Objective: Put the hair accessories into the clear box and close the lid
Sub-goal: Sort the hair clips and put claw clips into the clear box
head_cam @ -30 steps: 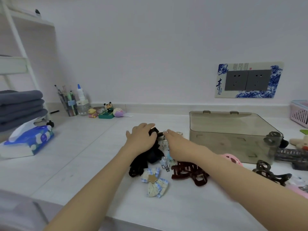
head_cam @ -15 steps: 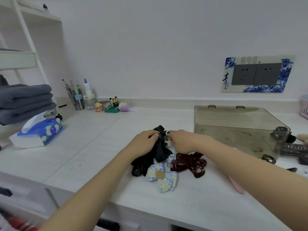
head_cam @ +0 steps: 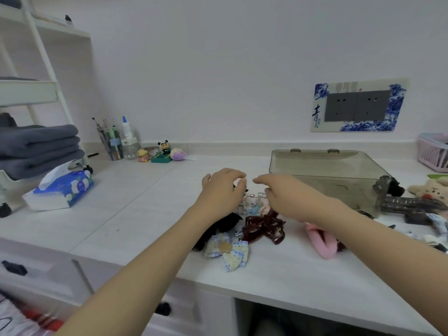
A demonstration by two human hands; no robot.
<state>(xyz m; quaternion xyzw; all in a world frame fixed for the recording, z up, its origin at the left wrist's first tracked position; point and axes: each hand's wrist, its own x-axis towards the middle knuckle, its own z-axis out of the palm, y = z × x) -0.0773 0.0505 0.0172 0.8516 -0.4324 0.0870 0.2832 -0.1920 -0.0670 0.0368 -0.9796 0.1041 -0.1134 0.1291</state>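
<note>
My left hand (head_cam: 221, 190) hovers over a pile of hair accessories with its fingers curled; a sliver of the black fabric hair tie (head_cam: 218, 230) shows between them, and the rest trails down under my wrist. Just to the right, my right hand (head_cam: 283, 195) has its fingers stretched left and nothing visible in it. Below the hands lie small clear clips (head_cam: 252, 203), a dark red claw clip (head_cam: 264, 229), a blue-and-cream bow (head_cam: 229, 251) and a pink accessory (head_cam: 320, 242). The smoky clear box (head_cam: 327, 175) stands behind my right hand, hinges on its far edge.
More dark clips (head_cam: 412, 204) and a plush toy (head_cam: 434, 189) lie right of the box, with a pink basket (head_cam: 434, 151) behind. A tissue pack (head_cam: 60, 190), folded grey towels (head_cam: 36, 146), a pen cup (head_cam: 111, 144) and figurines (head_cam: 160, 154) sit left. The counter's front edge (head_cam: 291, 294) is near.
Both hands have risen a little above the pile and drawn slightly apart. The right hand's fingers have opened. The camera has tilted, so the counter's front edge and drawers show.
</note>
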